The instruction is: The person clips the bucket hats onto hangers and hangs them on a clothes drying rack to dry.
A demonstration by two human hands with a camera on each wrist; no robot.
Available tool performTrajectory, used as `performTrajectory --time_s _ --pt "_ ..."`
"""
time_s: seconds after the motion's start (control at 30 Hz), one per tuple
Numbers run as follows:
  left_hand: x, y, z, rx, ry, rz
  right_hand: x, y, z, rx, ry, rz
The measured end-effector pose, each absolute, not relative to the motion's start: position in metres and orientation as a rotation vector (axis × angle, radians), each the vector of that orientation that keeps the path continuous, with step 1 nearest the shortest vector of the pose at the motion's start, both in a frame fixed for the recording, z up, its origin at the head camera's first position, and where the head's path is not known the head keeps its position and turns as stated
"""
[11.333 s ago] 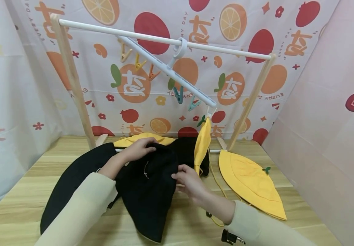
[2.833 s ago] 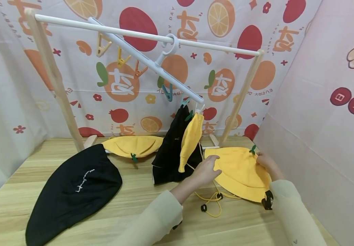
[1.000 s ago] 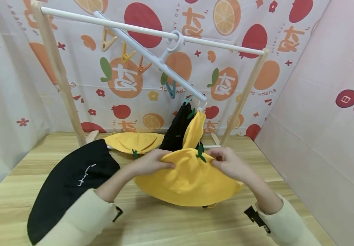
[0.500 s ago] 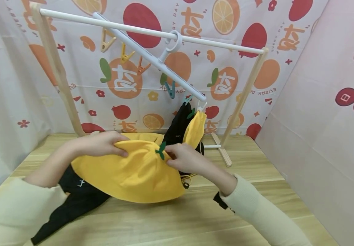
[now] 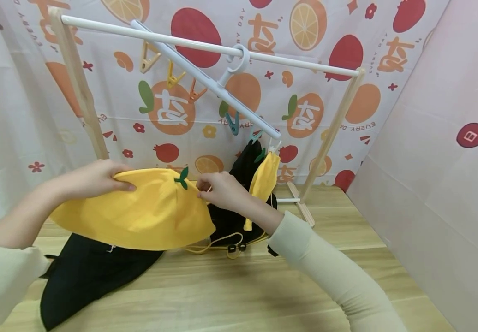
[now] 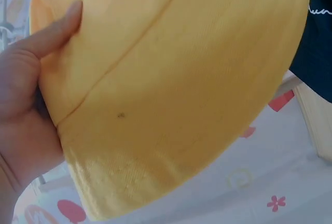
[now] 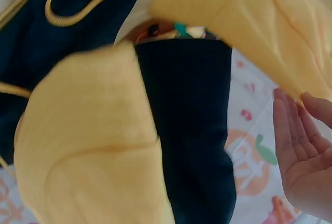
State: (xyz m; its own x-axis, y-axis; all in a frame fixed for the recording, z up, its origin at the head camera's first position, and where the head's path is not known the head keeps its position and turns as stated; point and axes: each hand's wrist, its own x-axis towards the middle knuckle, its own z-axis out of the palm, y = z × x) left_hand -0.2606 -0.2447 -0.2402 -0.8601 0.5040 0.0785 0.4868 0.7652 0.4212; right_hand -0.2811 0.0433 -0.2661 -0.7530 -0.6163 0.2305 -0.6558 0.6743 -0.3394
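Observation:
A yellow bucket hat (image 5: 139,212) with a green sprout (image 5: 182,179) is held up, folded flat, brim down, at the left of the head view. My left hand (image 5: 91,182) grips its upper left edge, the thumb lying on the front in the left wrist view. At the other upper corner my right hand (image 5: 224,191) pinches the edge between thumb and fingers. Behind the right hand hang a black hat (image 5: 245,161) on a light teal clip (image 5: 256,135) and another yellow hat (image 5: 263,179) on a white clip (image 5: 274,145). The raised hat partly covers a black hat (image 5: 93,267) on the table.
A pale blue hanger (image 5: 206,83) hooks over the white rod (image 5: 297,62) of a wooden stand. Its blue (image 5: 232,123), orange (image 5: 196,92), yellow (image 5: 174,76) and tan clips (image 5: 149,57) hold nothing. Yellow cords with black toggles (image 5: 232,249) trail on the table.
Both hands have carried the yellow hat leftward and up, from the table's right side to above the black hat. Earlier, the second black hat was in the hands; it now hangs clipped.

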Motion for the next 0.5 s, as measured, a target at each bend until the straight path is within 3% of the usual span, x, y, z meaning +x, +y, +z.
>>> performTrajectory --time_s 0.27,0.5 --pt "-0.270 -0.273 -0.231 0.641 3.098 0.531 -0.315 0.075 -0.236 0.826 -2.618 0.598" --pt "-0.268 -0.295 -0.228 0.574 3.042 0.586 -0.330 0.083 -0.229 0.862 -2.660 0.408"
